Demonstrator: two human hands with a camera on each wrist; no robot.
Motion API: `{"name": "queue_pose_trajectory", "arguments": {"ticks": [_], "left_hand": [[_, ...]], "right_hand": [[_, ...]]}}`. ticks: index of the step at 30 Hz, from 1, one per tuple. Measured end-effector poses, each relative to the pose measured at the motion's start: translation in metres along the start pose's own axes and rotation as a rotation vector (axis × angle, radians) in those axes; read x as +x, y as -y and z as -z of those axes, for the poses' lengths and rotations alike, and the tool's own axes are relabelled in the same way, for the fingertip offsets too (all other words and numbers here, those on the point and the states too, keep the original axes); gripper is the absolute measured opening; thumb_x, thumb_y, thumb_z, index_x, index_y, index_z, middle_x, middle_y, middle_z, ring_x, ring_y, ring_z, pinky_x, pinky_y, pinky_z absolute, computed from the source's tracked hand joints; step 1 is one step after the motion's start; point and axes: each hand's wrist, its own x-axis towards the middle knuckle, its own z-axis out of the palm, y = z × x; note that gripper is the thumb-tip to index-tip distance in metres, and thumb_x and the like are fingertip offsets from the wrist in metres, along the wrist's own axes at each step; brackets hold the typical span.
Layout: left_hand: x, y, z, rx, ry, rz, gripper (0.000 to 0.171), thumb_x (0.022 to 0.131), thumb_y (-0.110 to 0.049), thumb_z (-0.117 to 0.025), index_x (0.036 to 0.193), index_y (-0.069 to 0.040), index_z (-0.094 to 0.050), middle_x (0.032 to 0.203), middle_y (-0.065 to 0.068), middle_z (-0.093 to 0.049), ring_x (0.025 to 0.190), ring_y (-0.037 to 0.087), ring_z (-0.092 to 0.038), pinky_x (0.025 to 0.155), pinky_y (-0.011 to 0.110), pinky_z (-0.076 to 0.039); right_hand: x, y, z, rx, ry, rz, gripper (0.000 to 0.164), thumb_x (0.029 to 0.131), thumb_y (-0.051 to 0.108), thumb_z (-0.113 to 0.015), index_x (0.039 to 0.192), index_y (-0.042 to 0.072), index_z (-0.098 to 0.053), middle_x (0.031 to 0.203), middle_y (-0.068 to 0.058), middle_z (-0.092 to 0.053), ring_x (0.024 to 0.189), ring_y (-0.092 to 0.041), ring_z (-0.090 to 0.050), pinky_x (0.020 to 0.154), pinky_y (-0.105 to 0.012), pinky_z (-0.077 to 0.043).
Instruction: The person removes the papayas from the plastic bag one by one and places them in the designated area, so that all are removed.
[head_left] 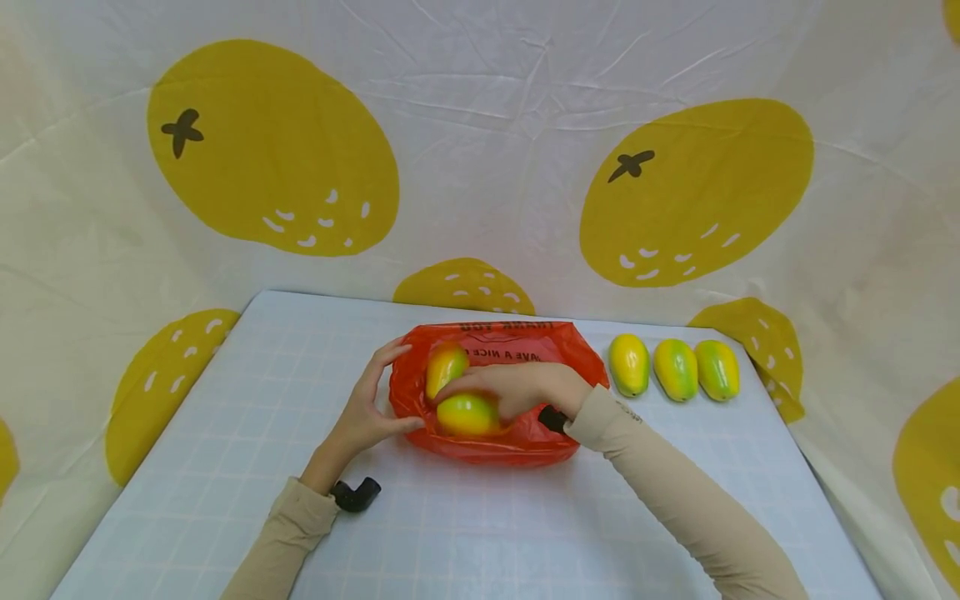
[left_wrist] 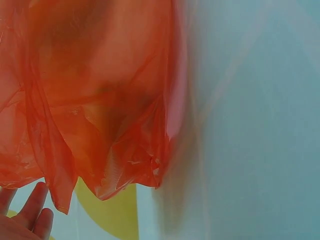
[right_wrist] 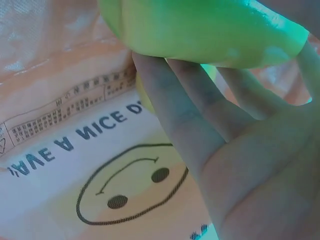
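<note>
A red plastic bag (head_left: 495,452) lies with its mouth spread wide, facing up. Inside it, my right hand (head_left: 525,387) holds a glossy yellow-green mango (head_left: 467,415) between thumb and fingers. The right wrist view shows this mango (right_wrist: 210,32) against the fingertips, above the bag's printed smiley. Another mango (head_left: 444,371), yellow with an orange tint, sits in the bag just behind it. My left hand (head_left: 366,414) is spread at the bag's left side, thumb at the near rim and fingers toward the far rim. In the left wrist view, its fingers (left_wrist: 34,205) appear beside the red plastic.
Three yellow-green mangoes (head_left: 676,370) stand in a row on the table, right of the bag. A pale checked cloth (head_left: 480,533) covers the table. Behind rises a white curtain (head_left: 487,167) with large yellow fruit prints. Black wrist cameras (head_left: 356,495) are on both wrists.
</note>
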Motion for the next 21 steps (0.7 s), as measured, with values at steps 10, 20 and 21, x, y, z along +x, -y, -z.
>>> {"name": "queue_pose_trajectory", "arguments": {"ticks": [10, 20, 21], "left_hand": [[0.002, 0.002, 0.0, 0.003, -0.003, -0.042, 0.094, 0.061, 0.005, -0.09, 0.141, 0.009, -0.04, 0.152, 0.024, -0.036, 0.144, 0.035, -0.029, 0.113, 0.067, -0.02], [0.002, 0.002, 0.001, 0.007, -0.009, -0.057, 0.095, 0.06, 0.006, -0.09, 0.14, 0.01, -0.04, 0.151, 0.026, -0.036, 0.143, 0.038, -0.029, 0.113, 0.068, -0.021], [0.002, 0.002, 0.001, 0.008, -0.009, -0.058, 0.095, 0.06, 0.007, -0.09, 0.14, 0.011, -0.04, 0.151, 0.026, -0.036, 0.143, 0.038, -0.029, 0.112, 0.068, -0.021]], "right_hand": [[-0.015, 0.001, 0.008, 0.089, -0.09, -0.005, 0.091, 0.077, -0.014, -0.068, 0.146, 0.041, -0.046, 0.149, 0.015, -0.04, 0.139, -0.014, -0.032, 0.105, -0.034, -0.044], [-0.023, -0.005, 0.012, 0.136, -0.248, 0.159, 0.088, 0.069, -0.008, -0.068, 0.146, 0.03, -0.047, 0.135, 0.011, -0.046, 0.118, -0.009, -0.043, 0.094, -0.03, -0.048], [-0.024, -0.005, 0.012, 0.14, -0.257, 0.164, 0.088, 0.069, -0.007, -0.068, 0.146, 0.03, -0.047, 0.135, 0.01, -0.046, 0.119, -0.009, -0.042, 0.095, -0.031, -0.048]]}}
